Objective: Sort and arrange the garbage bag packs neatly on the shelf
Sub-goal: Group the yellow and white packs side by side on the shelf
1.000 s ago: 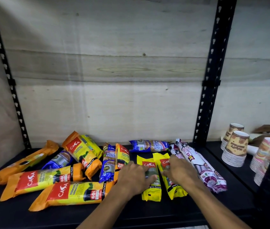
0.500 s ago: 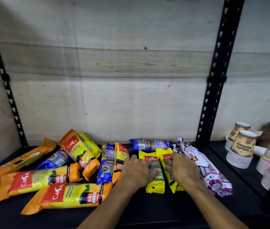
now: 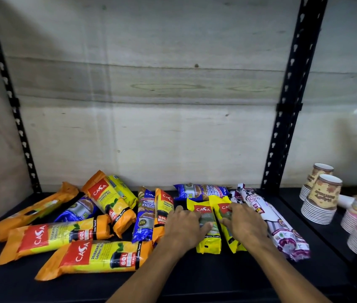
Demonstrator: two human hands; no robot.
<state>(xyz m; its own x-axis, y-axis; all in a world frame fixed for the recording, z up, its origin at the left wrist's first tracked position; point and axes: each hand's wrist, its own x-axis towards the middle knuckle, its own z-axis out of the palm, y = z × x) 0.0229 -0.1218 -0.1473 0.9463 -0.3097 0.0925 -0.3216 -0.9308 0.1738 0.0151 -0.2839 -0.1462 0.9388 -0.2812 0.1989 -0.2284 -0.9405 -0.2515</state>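
Resting side by side on the black shelf [image 3: 195, 278], two yellow CASA garbage bag packs lie lengthwise under the person's hands. Left hand [image 3: 185, 226]: palm down on the left yellow pack [image 3: 207, 237], fingers [image 3: 203, 226] loosely bent and laid across its green middle panel, thumb toward the neighbouring orange pack; whether the fingers pinch the film or only press on it cannot be told. Right hand [image 3: 246, 226]: palm down over the right yellow pack [image 3: 223, 206], fingers slightly spread and curved, fingertips touching the pack's face, the outer edge of the hand just beside the white and purple drawstring-bag roll [image 3: 282, 232]. The two packs touch along their long edges, red CASA labels toward the back wall. A blue single-handle pack [image 3: 199, 191] lies crosswise behind them. Left of the hands, an upright-lying orange pack [image 3: 162, 206] and a blue pack [image 3: 144, 217] sit close together; further left, three long orange-and-yellow degradable garbage bag packs [image 3: 99, 259] lie at angles, with another blue pack [image 3: 79, 211] and a tilted orange pack [image 3: 110, 202] behind. Beyond the black perforated upright [image 3: 291, 106], stacks of paper cups [image 3: 321, 200] stand on the adjoining shelf bay.
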